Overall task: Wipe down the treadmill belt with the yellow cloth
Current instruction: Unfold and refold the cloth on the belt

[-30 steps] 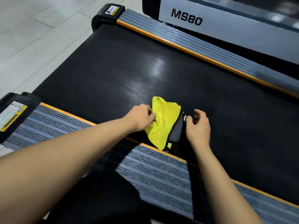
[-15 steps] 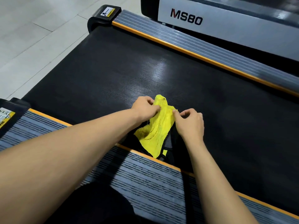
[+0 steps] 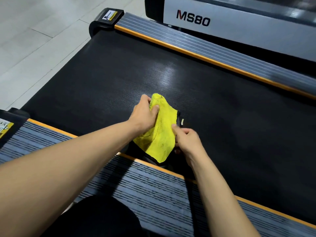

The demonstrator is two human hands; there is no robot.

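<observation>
- The wide black textured treadmill belt (image 3: 222,125) fills most of the view; a pale sheen shows near its middle, but nothing tells me which part has been wiped, so I judge nearly all the wiping is left.
- Grey ribbed side rails with orange edging (image 3: 153,190) run along both sides of the belt, each ending in a black cap with a yellow warning label.
- A grey machine panel marked MS80 (image 3: 239,26) stands beyond the far rail, and pale floor tiles (image 3: 34,40) lie at the belt's end.
- The yellow terry cloth (image 3: 160,134) is held bunched just above the belt's near edge, not spread flat.
- The left hand (image 3: 145,115) grips the cloth's upper end, thumb pressed into it.
- The right hand (image 3: 186,139) pinches its right edge with curled fingers.
</observation>
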